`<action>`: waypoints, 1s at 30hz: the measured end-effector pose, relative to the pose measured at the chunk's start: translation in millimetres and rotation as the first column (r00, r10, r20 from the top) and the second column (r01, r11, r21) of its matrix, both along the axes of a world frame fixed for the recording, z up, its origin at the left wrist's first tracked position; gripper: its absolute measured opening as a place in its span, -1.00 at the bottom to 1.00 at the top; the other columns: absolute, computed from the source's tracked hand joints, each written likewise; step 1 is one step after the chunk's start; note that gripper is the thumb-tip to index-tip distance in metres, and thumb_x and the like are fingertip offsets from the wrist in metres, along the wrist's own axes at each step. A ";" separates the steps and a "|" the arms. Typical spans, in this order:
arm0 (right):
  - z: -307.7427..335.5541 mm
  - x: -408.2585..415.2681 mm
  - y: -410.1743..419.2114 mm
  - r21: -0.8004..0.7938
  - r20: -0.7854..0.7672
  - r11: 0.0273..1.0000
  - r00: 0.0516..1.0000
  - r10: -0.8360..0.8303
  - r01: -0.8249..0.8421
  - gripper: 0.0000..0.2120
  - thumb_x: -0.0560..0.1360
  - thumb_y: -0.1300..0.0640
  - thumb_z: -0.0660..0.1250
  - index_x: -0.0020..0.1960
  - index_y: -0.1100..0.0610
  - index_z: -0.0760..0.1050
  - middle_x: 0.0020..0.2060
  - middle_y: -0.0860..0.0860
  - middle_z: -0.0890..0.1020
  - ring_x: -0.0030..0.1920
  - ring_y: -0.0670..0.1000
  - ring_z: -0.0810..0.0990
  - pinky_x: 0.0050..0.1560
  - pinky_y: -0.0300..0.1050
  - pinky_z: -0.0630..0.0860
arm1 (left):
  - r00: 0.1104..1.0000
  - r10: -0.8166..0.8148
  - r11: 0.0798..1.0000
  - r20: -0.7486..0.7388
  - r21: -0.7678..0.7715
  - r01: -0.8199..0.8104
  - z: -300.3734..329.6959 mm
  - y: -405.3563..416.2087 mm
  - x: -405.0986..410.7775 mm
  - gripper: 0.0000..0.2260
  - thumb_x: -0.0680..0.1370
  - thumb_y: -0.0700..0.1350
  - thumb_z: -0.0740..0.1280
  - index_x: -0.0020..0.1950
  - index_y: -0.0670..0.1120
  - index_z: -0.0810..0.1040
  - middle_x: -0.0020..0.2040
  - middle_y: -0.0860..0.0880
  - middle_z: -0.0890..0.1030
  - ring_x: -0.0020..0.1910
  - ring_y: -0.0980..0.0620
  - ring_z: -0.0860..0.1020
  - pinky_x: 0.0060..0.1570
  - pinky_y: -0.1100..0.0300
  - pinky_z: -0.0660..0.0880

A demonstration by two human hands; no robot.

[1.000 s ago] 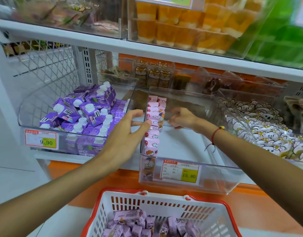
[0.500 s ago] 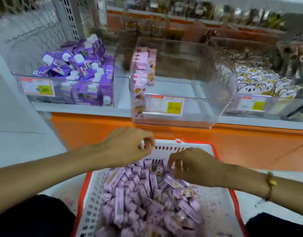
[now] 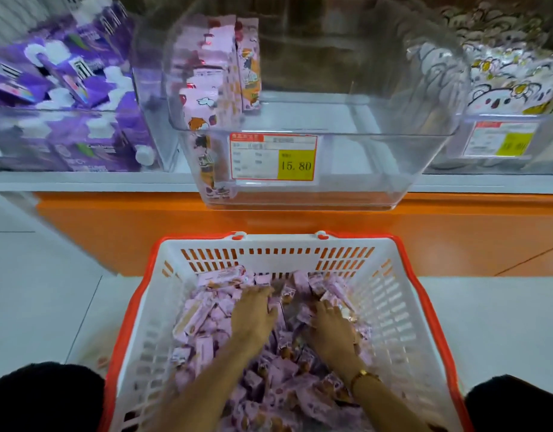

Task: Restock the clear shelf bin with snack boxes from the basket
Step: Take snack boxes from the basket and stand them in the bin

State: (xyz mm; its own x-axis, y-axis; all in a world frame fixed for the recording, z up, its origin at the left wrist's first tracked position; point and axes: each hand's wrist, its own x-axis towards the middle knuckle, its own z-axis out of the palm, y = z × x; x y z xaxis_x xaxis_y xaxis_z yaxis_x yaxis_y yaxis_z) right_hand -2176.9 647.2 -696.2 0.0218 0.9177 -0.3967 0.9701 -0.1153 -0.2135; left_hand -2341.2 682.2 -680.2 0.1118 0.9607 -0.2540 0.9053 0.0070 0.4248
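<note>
The white basket with a red rim (image 3: 440, 310) sits on the floor in front of me, filled with several small pink snack boxes (image 3: 203, 316). Both hands are down in the pile. My left hand (image 3: 253, 316) lies on the boxes with its fingers reaching forward. My right hand (image 3: 331, 328) digs its fingers into the boxes beside it; blur hides whether it grips any. Above, the clear shelf bin (image 3: 362, 169) juts out over the shelf edge. A row of pink snack boxes (image 3: 206, 98) stands along its left wall, and the rest of its floor is bare.
A bin of purple cartons (image 3: 66, 88) stands left of the clear bin, and a bin of white bear packets (image 3: 512, 73) stands right. An orange shelf base (image 3: 113, 219) runs behind the basket. A 15.80 price tag (image 3: 273, 159) is on the bin's front. My dark-clad knees (image 3: 44, 397) flank the basket.
Both hands left the clear bin, dropped to the basket, and now reach into the snack pile. My view tilted downward and closer to the basket.
</note>
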 end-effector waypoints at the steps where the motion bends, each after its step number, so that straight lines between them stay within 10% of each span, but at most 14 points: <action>1: -3.2 -0.3 1.5 0.005 0.016 1.000 1.000 0.005 -0.005 -0.47 0.55 -0.06 0.24 0.42 0.13 0.21 0.35 0.09 0.35 0.33 0.13 0.34 0.25 -0.01 0.37 | 0.994 -0.041 0.999 -0.100 0.012 0.043 -5.0 3.0 7.9 -0.62 0.56 0.01 0.26 0.37 0.00 0.37 0.32 -0.01 0.42 0.32 -0.02 0.33 0.18 0.12 0.43; 5: -8.0 2.9 10.4 0.021 0.034 0.999 0.999 0.038 -0.039 -0.52 0.53 0.03 0.30 0.39 0.11 0.31 0.33 0.10 0.39 0.33 0.15 0.36 0.29 -0.03 0.37 | 0.929 -0.157 0.982 -0.336 0.050 0.184 -19.1 7.7 15.9 -0.56 0.50 0.01 0.34 0.35 0.01 0.37 0.25 -0.05 0.35 0.28 -0.07 0.26 0.24 0.09 0.29; 10: 24.0 15.7 21.6 -0.001 -0.383 1.000 0.923 -0.028 0.030 -0.94 0.54 0.14 0.31 -0.02 0.10 0.54 -0.24 0.04 0.56 -0.23 -0.03 0.51 -0.27 -0.23 0.32 | 0.991 -0.134 0.976 -0.008 0.174 0.134 -8.5 -5.6 -5.9 -0.70 0.47 0.04 0.39 0.13 -0.01 0.43 0.15 0.05 0.41 0.16 0.02 0.36 0.07 0.24 0.33; 12: 48.4 18.3 30.9 -0.156 -0.630 0.976 0.746 -0.217 0.152 -0.79 0.52 0.28 0.33 0.14 0.29 0.46 -0.19 0.20 0.52 -0.19 0.06 0.51 -0.23 -0.20 0.46 | 0.937 0.032 0.992 0.349 0.100 -0.071 14.8 -11.4 -17.9 -0.72 0.46 0.02 0.42 0.06 -0.02 0.41 -0.03 0.09 0.47 -0.05 0.07 0.45 -0.15 0.28 0.40; 15: 87.3 16.9 36.4 -0.451 -0.811 0.882 0.352 -0.468 0.135 -0.71 0.54 0.19 0.32 0.24 0.24 0.47 -0.09 0.13 0.58 -0.09 0.08 0.60 -0.06 -0.01 0.57 | 0.632 0.347 0.933 0.692 -0.186 -0.308 56.2 -8.8 -35.0 -0.64 0.43 -0.13 0.48 0.12 0.00 0.39 -0.04 0.14 0.52 -0.09 0.20 0.52 -0.26 0.45 0.44; 21: 130.2 -2.4 27.6 -0.646 -0.744 0.762 -0.194 -0.640 -0.037 -0.79 0.53 0.16 0.14 -0.14 0.20 0.53 -0.12 0.15 0.54 -0.12 0.15 0.48 0.17 0.09 0.35 | 0.182 0.577 0.807 0.796 -0.521 -0.279 108.6 -11.5 -58.0 -0.73 0.44 -0.37 0.38 0.02 -0.05 0.56 0.09 -0.13 0.63 0.02 -0.06 0.59 0.02 0.13 0.53; 26: 147.6 -14.9 26.9 -0.630 -0.765 0.777 -0.167 -0.622 -0.011 -0.63 0.52 0.04 0.27 0.22 0.26 0.45 0.12 0.31 0.51 0.10 0.24 0.53 0.27 0.17 0.44 | -0.217 0.603 0.753 0.768 -0.637 -0.164 131.1 -19.8 -55.8 -0.80 0.47 -0.40 0.33 0.02 -0.18 0.48 0.10 -0.18 0.63 -0.01 0.00 0.65 -0.10 0.23 0.60; 30: 158.2 -22.0 27.4 -0.624 -0.781 0.776 -0.077 -0.620 0.092 -0.50 0.40 -0.07 0.44 0.25 0.17 0.53 0.10 0.20 0.61 0.04 0.18 0.63 0.07 0.11 0.58 | -0.047 0.617 0.780 0.786 -0.618 -0.101 143.3 -28.0 -52.0 -0.66 0.45 -0.30 0.40 0.20 -0.15 0.47 0.05 -0.14 0.65 -0.08 0.00 0.67 -0.09 0.21 0.62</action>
State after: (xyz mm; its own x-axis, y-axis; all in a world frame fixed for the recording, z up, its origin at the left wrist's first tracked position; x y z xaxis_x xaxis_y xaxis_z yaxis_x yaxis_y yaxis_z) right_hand -2198.9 674.6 -538.0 -0.3112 0.7459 -0.5889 -0.2970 -0.6650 -0.6853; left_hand -2393.2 654.2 -536.8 0.1504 0.8454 -0.5125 -0.4657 0.5178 0.7176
